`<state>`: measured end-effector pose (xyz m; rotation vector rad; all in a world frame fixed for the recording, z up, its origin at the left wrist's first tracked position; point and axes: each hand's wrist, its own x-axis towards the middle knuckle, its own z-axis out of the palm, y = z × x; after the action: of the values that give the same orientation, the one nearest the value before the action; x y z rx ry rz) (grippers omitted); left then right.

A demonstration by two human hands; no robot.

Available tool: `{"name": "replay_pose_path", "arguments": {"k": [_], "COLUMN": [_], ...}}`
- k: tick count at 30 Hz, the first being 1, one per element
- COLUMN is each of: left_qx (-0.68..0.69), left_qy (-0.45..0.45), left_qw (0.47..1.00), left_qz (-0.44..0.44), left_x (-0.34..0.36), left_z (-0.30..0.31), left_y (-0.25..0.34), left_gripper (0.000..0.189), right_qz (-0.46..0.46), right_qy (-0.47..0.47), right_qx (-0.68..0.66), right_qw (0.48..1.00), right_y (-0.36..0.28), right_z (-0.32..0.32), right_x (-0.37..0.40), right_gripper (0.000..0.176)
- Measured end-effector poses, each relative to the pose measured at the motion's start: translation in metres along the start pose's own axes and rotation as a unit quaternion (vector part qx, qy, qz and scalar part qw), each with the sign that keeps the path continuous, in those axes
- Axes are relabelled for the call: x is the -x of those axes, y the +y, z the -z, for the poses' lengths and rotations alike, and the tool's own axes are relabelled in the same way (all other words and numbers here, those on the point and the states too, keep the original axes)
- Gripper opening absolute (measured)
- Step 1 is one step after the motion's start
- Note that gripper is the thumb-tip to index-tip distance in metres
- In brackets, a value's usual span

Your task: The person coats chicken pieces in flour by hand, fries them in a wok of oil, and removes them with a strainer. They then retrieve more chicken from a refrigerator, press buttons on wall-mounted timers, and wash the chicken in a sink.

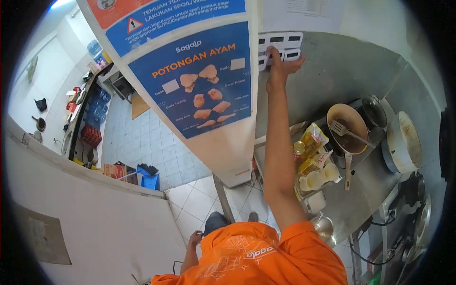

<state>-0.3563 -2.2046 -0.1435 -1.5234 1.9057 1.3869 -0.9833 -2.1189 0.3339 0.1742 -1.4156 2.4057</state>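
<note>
My right hand (281, 66) is raised against the wall at a cluster of white digital timers (278, 40) with small dark displays, set in two rows. Its fingers are spread apart; one reaches over a lower timer and the hand covers part of that row. Whether a button is being pressed cannot be made out. My left hand (194, 237) hangs low beside my orange shirt (242, 256), its fingers loosely apart with nothing visible in them.
A pillar with a blue poster (194, 80) stands left of my arm. On the metal counter (327, 209) are a frying pan (349, 121) holding a slotted turner, yellow pouches (313, 140), cups (314, 180) and a large pot (403, 142). A blue dustpan (148, 178) lies beyond the low wall.
</note>
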Motion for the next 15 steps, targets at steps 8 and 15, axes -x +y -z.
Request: {"name": "replay_pose_path", "arguments": {"k": [8, 15], "left_qx": [0.015, 0.043], "left_qy": [-0.019, 0.030], "left_qw": [1.000, 0.999], "left_qz": [-0.008, 0.006], "left_x": [-0.022, -0.003], "left_z": [-0.011, -0.003], "left_y": [-0.052, 0.018], "left_gripper": [0.036, 0.037], "right_qz": [-0.047, -0.025], "right_qy": [0.039, -0.030], "right_qx": [0.065, -0.172], "right_qw": [0.996, 0.984], "right_y": [-0.024, -0.009], "right_z": [-0.006, 0.045], "right_x": [0.006, 0.042], "right_gripper": [0.109, 0.071]}}
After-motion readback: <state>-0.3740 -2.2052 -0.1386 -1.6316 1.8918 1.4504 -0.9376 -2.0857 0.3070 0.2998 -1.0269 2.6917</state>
